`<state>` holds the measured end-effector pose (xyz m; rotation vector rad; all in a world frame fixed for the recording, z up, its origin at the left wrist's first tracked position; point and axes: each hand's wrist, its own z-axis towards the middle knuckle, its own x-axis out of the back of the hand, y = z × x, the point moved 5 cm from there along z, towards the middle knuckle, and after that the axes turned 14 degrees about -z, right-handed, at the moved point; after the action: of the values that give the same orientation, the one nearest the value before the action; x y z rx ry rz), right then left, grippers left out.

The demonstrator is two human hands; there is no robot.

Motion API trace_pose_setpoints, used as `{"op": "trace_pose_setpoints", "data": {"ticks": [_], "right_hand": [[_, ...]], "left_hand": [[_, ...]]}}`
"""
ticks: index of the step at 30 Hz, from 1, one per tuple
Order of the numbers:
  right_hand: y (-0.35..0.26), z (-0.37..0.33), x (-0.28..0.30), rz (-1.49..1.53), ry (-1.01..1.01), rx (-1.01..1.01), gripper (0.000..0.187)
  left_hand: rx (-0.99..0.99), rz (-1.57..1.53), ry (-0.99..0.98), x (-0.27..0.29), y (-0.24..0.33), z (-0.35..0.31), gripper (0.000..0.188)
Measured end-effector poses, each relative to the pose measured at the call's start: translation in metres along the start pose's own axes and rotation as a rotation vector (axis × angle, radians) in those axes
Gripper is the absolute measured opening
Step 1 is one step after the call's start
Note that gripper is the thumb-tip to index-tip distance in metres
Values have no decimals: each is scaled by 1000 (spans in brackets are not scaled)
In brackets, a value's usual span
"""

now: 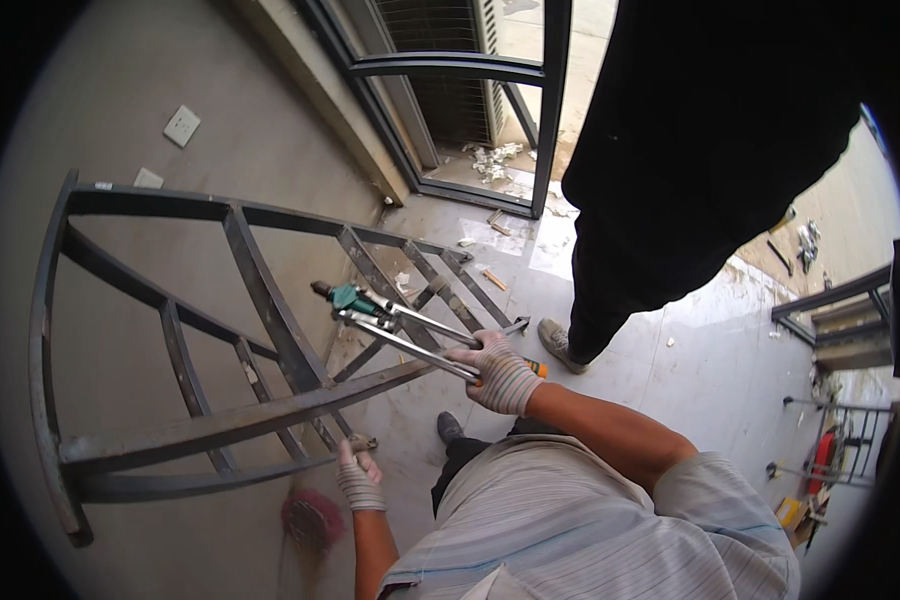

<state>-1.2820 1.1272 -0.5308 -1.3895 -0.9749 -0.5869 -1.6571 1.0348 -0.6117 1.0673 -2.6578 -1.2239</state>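
My right hand [500, 372], in a striped work glove, grips a hand riveter [410, 322] by its two long metal arms near the orange grips. Its green head points up and left, over the grey metal stepladder [245, 412]. Below it, my left hand [360, 478], gloved with bare fingertips, is curled beside the end of the ladder's lower rail. A small brownish piece [364, 441] shows at those fingertips; whether it belongs to the ladder cannot be told.
A person in black trousers [660, 190] stands ahead on the right. Behind the ladder are a wall with sockets [181, 126] and a dark-framed door [450, 68]. Debris [493, 281] litters the floor. A pinkish brush-like thing [313, 520] lies lower left; another metal frame [850, 440] is far right.
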Motion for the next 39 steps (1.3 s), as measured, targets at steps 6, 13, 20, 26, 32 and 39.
{"op": "trace_pose_setpoints", "data": {"ticks": [6,13,20,26,32,39], "right_hand": [[42,-20,44,11,124,-21,54],[87,-56,97,-59,299,-108,46],[97,-88,118,-123,277,-201,45],[115,-103,124,-156,300,-271,43],[126,-118,121,-225,337,-284,41],[143,-128,124,-259,383,-321,29]], "left_hand": [[-892,599,-207,-143,29,-96,28],[-1476,812,-401,-273,106,-200,6],[-1732,885,-264,-294,116,-195,4],[-1728,916,-136,-312,116,-193,7],[-1702,977,-18,-317,117,-193,11],[-1714,841,4,-331,117,-170,13]]}}
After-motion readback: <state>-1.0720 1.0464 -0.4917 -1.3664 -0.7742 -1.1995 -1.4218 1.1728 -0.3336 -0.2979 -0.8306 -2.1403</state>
